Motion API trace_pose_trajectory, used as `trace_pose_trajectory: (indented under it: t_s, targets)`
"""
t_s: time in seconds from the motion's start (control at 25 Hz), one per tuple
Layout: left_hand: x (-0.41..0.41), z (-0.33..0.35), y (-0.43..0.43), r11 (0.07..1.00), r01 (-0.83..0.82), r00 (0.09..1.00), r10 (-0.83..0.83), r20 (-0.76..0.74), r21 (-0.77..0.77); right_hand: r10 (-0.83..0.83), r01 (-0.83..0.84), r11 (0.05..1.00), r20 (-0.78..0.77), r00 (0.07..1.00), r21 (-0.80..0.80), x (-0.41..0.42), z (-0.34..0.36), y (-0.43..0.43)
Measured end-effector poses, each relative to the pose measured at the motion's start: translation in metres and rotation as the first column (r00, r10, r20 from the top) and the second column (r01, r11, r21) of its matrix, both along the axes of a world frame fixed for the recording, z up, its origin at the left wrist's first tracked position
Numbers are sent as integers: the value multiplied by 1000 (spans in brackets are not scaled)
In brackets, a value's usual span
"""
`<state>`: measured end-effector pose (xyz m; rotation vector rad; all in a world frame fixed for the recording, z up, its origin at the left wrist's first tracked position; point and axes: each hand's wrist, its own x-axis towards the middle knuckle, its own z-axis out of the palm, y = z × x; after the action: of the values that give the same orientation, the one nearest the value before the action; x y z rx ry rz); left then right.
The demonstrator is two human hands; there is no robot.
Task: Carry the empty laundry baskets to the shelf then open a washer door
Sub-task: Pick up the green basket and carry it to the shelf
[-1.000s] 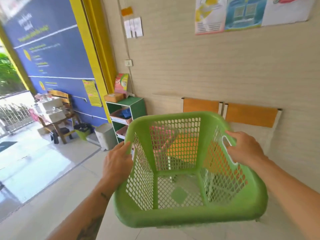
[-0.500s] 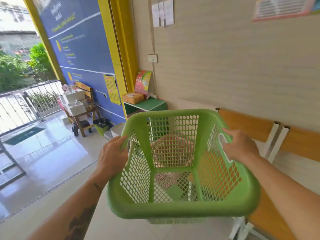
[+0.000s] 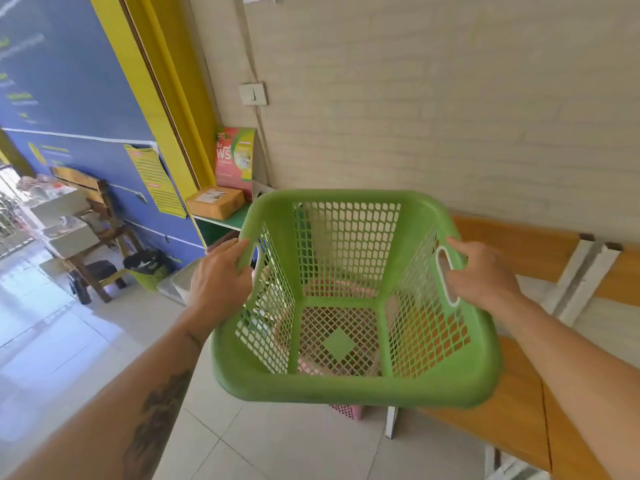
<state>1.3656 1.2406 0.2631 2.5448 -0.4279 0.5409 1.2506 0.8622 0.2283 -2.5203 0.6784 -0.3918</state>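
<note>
Bright daylight enters from the left of the green basket (image 3: 353, 299), glaring on the floor tiles (image 3: 52, 334); the blue wall (image 3: 69, 98) is blurred and the edges bow outward.

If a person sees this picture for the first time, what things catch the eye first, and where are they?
The bright green laundry basket fills the centre, empty, held by the left hand and right hand at its side handles. Behind it on the left, a green shelf carries a brown parcel and a red-green card. On the right, orange benches stand along the pale wall.
</note>
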Motion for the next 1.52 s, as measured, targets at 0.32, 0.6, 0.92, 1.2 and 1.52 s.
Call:
trace_pose_trajectory:
  t_s: [0.32,0.6,0.92,1.2,1.52]
  targets:
    - [139,-40,-58,995,62,998,-60,-21,74,-33,39,995,-64,997,97,105,-47,-41]
    - [255,-100,-80,976,194,974,-179,-142,96,-51,79,989,-219,974,123,174,-104,-49]
    - [383,-253,-80,915,373,865,-282,-415,156,-192,301,934,-441,877,191,247,-224,-22]
    - [416,-389,-81,900,417,752,-262,-605,129,-287,408,907,-549,785,109,257,-342,21]
    - [409,-441,-79,944,325,764,-224,-605,61,-295,443,884,-561,774,147,259,-394,31]
